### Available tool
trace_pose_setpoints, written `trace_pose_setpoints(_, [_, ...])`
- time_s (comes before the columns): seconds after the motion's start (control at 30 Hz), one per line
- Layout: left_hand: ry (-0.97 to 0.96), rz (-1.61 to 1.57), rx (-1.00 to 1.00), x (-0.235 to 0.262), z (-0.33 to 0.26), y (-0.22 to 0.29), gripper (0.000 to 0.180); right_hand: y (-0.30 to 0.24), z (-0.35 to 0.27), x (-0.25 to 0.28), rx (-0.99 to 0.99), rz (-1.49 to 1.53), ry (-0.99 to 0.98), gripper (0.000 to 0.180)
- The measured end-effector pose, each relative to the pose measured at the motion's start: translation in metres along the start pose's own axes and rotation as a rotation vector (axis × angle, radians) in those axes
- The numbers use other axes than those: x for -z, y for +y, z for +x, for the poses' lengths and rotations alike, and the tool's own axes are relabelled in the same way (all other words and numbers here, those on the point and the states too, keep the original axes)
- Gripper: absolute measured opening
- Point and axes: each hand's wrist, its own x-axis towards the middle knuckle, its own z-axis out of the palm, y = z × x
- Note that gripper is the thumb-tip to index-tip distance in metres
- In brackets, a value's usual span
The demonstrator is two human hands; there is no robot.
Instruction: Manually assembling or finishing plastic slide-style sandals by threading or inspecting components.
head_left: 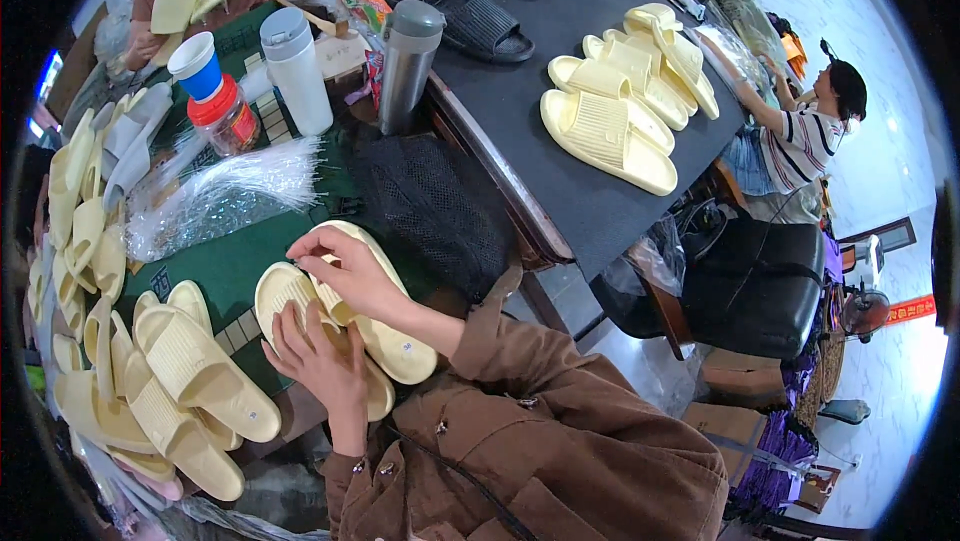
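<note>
A pair of pale yellow slide sandals lies in front of me at the green table's edge. My left hand (pixel 322 353) grips the left slide sandal (pixel 284 284), its fingers curled over the ribbed strap. Above the pair, my right hand (pixel 350 276) is closed in a pinch near the straps; whatever its fingertips hold is too small to make out. The right slide sandal (pixel 400 349) lies partly under my right wrist. Just beyond my hands is a bundle of clear plastic tie strands (pixel 235 196).
Many yellow slides (pixel 205 371) are heaped at the left. A white bottle (pixel 297 71), a steel tumbler (pixel 408 66) and a red-lidded jar (pixel 223 116) stand at the back. More slides (pixel 610 136) lie on the dark table (pixel 510 101). Two people work nearby; a black chair (pixel 755 286) stands right.
</note>
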Motion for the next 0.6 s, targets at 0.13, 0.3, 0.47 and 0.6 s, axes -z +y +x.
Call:
trace_pose_setpoints(0.13, [0.001,0.025,0.007,-0.002,0.000,-0.001,0.057,-0.026,-0.019,0.004,-0.112,0.081,-0.061,0.021])
trace_pose_setpoints(0.3, [-0.001,0.008,-0.001,0.000,0.002,0.001,0.058,-0.049,-0.044,0.026,-0.088,0.152,-0.168,0.023])
trace_pose_setpoints(0.47, [-0.004,-0.015,-0.019,0.000,0.001,-0.001,0.057,-0.071,-0.065,0.065,-0.063,0.089,0.011,0.019])
trace_pose_setpoints(0.6, [0.010,-0.031,-0.016,0.002,0.001,-0.001,0.055,-0.099,-0.077,0.115,0.042,-0.212,0.274,0.017])
